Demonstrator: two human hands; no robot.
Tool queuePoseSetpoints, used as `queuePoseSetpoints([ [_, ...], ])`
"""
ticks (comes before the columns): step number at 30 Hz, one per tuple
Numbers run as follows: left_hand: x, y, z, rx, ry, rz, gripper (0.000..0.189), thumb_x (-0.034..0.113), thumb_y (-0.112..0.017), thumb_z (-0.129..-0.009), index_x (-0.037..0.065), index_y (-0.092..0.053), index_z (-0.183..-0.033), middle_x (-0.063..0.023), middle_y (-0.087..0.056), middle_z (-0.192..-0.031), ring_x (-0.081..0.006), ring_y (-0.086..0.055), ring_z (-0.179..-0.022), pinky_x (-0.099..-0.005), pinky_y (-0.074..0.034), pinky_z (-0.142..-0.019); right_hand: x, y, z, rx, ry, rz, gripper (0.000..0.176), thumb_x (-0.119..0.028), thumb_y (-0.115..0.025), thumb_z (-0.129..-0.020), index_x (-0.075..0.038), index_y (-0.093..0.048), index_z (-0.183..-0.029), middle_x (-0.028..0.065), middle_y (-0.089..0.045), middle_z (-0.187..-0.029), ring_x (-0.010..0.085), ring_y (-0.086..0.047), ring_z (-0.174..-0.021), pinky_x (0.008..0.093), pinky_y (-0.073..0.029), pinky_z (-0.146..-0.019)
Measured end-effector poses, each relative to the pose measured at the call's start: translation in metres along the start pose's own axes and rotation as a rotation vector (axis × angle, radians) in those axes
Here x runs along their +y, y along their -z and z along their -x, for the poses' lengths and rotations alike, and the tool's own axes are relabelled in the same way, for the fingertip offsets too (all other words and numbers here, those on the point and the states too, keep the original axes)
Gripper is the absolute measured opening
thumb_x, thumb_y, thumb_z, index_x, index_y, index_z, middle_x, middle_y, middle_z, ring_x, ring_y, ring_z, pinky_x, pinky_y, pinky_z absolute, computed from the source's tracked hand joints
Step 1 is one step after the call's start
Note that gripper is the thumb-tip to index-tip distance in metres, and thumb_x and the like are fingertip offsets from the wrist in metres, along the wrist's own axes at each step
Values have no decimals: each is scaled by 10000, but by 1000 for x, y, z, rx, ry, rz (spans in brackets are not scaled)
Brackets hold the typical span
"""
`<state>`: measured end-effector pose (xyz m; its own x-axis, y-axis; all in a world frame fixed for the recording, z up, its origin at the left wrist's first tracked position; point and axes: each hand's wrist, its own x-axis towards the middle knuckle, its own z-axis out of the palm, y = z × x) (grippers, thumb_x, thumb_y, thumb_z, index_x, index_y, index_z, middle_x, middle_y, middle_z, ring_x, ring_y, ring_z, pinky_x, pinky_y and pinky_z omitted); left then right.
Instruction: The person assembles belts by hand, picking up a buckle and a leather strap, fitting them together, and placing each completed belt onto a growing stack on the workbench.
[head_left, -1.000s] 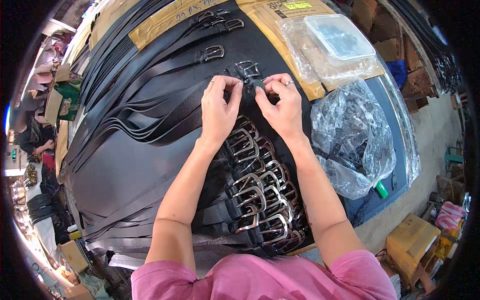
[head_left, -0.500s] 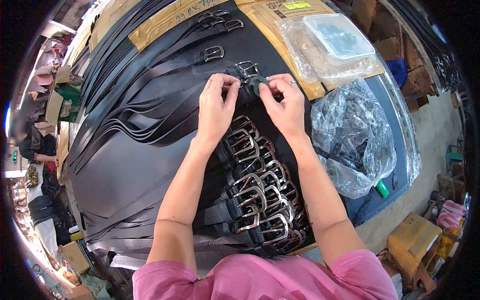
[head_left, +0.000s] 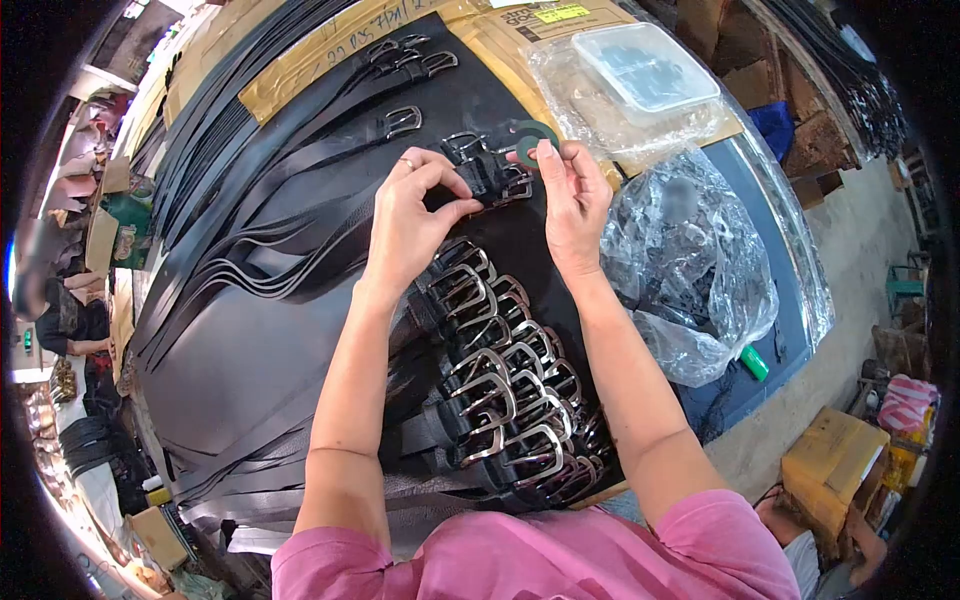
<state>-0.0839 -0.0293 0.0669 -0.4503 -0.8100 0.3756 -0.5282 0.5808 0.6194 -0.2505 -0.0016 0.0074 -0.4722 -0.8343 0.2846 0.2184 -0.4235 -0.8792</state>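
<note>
My left hand (head_left: 410, 205) pinches the edge of a black leather belt (head_left: 482, 178) close to its silver buckle (head_left: 462, 143). Just to the right, my right hand (head_left: 572, 205) grips a thin dark green ring (head_left: 538, 132), like a small roll of tape, between thumb and fingers. The ring is beside the buckle; whether they touch is hard to tell. Below my hands lies a heap of black belts with silver buckles (head_left: 510, 385), stacked in overlapping rows. More belts with buckles (head_left: 405, 122) lie further up the table.
On the right a clear plastic bag (head_left: 700, 270) holds small black pieces, with a green cylinder (head_left: 755, 363) beside it. A translucent plastic box (head_left: 645, 68) rests on plastic wrap and cardboard. A cardboard box (head_left: 832, 465) stands at lower right. Another person (head_left: 70, 320) is at far left.
My right hand has drawn back slightly from the belt, and the green ring now shows more openly. My left hand still pinches at the belt. The camera view has shifted a little.
</note>
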Motion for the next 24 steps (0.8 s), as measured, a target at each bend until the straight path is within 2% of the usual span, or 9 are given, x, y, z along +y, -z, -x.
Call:
queuePoseSetpoints([
  [3,5,-5,-1,50,27,82,349,75,-787,-643,33,-689,-976,-89,-628,-883,-220,-598,-868,-307,-460,-807,3,1,-2,2,27,-20,187,-160,-588,-939,5,-585,-851,20,-638,-774,40,-545,-687,190,-399,-615],
  [6,-8,-9,4,5,299,101,396,96,-785,-663,27,-685,-1040,-99,-638,-879,-219,-609,-825,-307,-470,-789,-2,2,-3,-16,20,-31,193,-160,-585,-942,9,-570,-851,37,-644,-803,49,-562,-709,197,-421,-635],
  [9,-11,-5,5,-80,156,-30,416,117,-783,-680,10,-664,-1064,-108,-647,-888,-210,-619,-801,-296,-477,-770,-8,1,-4,-17,9,-87,200,-157,-578,-945,16,-549,-850,63,-645,-834,77,-600,-749,218,-461,-675],
  [12,-3,-7,5,-96,96,-2,330,57,-755,-683,-2,-660,-993,-113,-630,-854,-219,-616,-789,-303,-479,-750,-16,3,-5,3,10,-98,195,-152,-569,-948,18,-532,-861,90,-646,-852,115,-635,-781,242,-494,-698],
  [15,4,-17,6,84,5,-119,214,-20,-709,-679,-7,-635,-879,-110,-588,-811,-242,-602,-748,-324,-478,-718,-19,5,-7,42,42,-68,182,-147,-564,-950,12,-526,-871,103,-650,-842,134,-650,-778,247,-500,-685],
  [16,1,-22,6,185,-75,-160,200,-86,-658,-649,4,-607,-821,-100,-549,-801,-265,-567,-749,-340,-471,-711,-19,5,-7,56,54,-57,177,-145,-562,-951,9,-525,-873,105,-651,-835,136,-653,-772,245,-498,-677],
  [19,-8,-25,4,263,-213,-266,221,-84,-628,-623,37,-595,-805,-83,-538,-826,-290,-530,-802,-382,-454,-704,-15,3,-3,15,57,-29,169,-141,-559,-951,8,-522,-879,99,-653,-792,133,-652,-714,238,-496,-638],
  [23,-13,-23,7,126,-148,-214,231,-57,-642,-628,20,-639,-846,-82,-549,-870,-273,-530,-876,-340,-453,-768,-1,5,1,26,-17,125,177,-138,-560,-946,15,-520,-866,88,-643,-739,128,-643,-645,225,-486,-575],
  [24,-14,-19,6,101,-140,-186,234,-2,-677,-639,32,-653,-870,-71,-569,-887,-237,-541,-841,-311,-457,-727,-1,4,1,40,-40,126,182,-140,-561,-944,17,-520,-862,86,-639,-732,127,-640,-635,224,-485,-562],
])
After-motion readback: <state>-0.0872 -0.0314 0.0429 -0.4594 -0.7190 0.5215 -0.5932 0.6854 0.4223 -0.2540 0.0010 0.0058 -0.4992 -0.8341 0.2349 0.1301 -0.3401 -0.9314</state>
